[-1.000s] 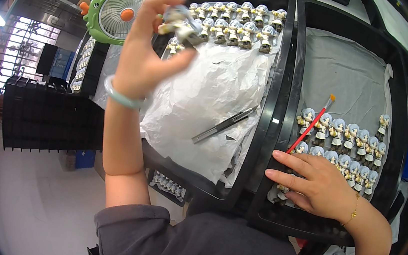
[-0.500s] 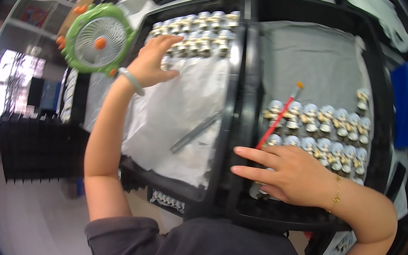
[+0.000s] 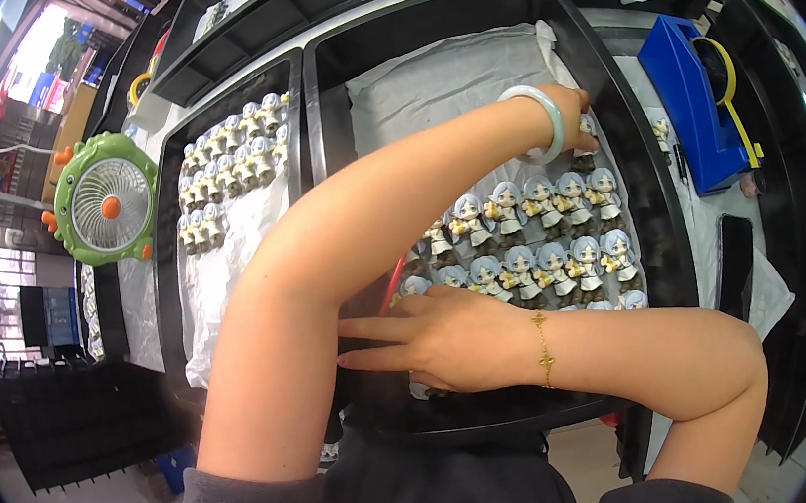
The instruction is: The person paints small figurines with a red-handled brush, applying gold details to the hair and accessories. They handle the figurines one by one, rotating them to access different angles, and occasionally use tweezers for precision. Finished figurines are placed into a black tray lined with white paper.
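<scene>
Where one hand (left) [image 3: 567, 107] reaches, one figurine [image 3: 586, 142] shows.

Rows of figurines [image 3: 536, 195] occupy the near half of the right tray [image 3: 503, 417]; the left hand [image 3: 568, 109] is at its right edge, whether touching a figurine is hard to tell. The right hand [image 3: 443, 339] lies toward the near-left corner. The left tray [image 3: 163, 264] carries more along its far edge, a fan [image 3: 110, 203] beyond its left edge. A tape dispenser [image 3: 680, 109] lies beyond the right tray's right edge.

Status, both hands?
Left hand at a figurine, tray's right side, grip unclear. Right hand over near figurines, red brush beside it. Left forearm crosses tray, blocking view.
</scene>
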`<state>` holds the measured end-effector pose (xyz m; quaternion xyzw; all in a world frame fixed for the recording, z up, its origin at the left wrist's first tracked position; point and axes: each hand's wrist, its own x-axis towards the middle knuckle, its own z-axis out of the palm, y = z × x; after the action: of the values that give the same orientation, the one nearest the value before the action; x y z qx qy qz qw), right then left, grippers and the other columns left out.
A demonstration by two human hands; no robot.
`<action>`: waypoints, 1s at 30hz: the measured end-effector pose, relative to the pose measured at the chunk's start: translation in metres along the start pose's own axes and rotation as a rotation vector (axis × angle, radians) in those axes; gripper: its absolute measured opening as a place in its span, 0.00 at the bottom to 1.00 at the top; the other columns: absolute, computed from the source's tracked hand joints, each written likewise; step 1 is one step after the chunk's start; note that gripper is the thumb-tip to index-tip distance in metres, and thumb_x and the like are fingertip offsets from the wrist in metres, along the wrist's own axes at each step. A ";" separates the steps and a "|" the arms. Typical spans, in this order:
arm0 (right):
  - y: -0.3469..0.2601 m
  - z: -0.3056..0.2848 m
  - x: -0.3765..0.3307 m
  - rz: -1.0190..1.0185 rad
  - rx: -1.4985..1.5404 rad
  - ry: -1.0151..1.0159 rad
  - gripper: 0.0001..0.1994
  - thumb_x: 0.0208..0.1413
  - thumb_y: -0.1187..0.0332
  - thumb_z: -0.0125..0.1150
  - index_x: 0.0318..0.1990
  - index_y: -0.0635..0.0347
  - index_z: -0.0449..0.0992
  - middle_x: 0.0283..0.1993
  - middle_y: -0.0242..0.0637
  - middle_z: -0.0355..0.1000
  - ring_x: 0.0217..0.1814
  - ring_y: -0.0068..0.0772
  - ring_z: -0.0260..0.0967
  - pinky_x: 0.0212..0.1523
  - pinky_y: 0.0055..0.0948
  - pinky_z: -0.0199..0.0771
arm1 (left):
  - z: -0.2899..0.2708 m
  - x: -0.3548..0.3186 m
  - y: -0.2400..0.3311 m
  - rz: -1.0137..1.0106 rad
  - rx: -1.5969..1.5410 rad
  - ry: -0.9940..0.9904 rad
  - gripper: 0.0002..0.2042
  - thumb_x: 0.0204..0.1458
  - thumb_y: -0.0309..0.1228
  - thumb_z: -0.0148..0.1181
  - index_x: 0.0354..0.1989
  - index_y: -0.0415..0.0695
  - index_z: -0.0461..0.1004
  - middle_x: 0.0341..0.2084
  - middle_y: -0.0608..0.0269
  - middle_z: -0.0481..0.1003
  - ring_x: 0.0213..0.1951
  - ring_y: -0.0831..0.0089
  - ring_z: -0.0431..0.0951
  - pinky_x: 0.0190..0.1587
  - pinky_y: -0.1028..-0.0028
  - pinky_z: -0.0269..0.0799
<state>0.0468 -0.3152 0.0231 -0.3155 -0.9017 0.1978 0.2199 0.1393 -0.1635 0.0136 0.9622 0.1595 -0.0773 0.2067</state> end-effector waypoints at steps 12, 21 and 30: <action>0.000 -0.003 -0.001 0.029 0.063 -0.044 0.31 0.42 0.66 0.59 0.58 0.42 0.60 0.64 0.31 0.51 0.44 0.35 0.68 0.40 0.33 0.71 | -0.054 -0.195 -0.049 0.034 -1.499 0.011 0.28 0.51 0.34 0.51 0.60 0.41 0.52 0.49 0.50 0.66 0.40 0.70 0.71 0.42 0.74 0.67; -0.003 -0.019 0.015 0.064 0.162 -0.145 0.30 0.40 0.71 0.61 0.56 0.43 0.63 0.61 0.36 0.56 0.46 0.38 0.66 0.42 0.34 0.68 | -0.029 -0.323 -0.058 0.095 -1.376 0.355 0.44 0.28 0.16 0.64 0.58 0.48 0.48 0.54 0.43 0.57 0.46 0.62 0.70 0.50 0.67 0.65; -0.007 -0.022 0.022 0.048 0.091 -0.114 0.30 0.36 0.71 0.62 0.53 0.44 0.66 0.60 0.30 0.57 0.43 0.33 0.67 0.40 0.30 0.70 | -0.026 -0.335 -0.065 0.193 -0.827 0.483 0.36 0.34 0.16 0.59 0.53 0.47 0.48 0.53 0.44 0.57 0.56 0.61 0.58 0.56 0.63 0.53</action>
<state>0.0394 -0.3016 0.0503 -0.3148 -0.8950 0.2616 0.1774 -0.1940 -0.1887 0.0850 0.8002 0.1303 0.2377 0.5350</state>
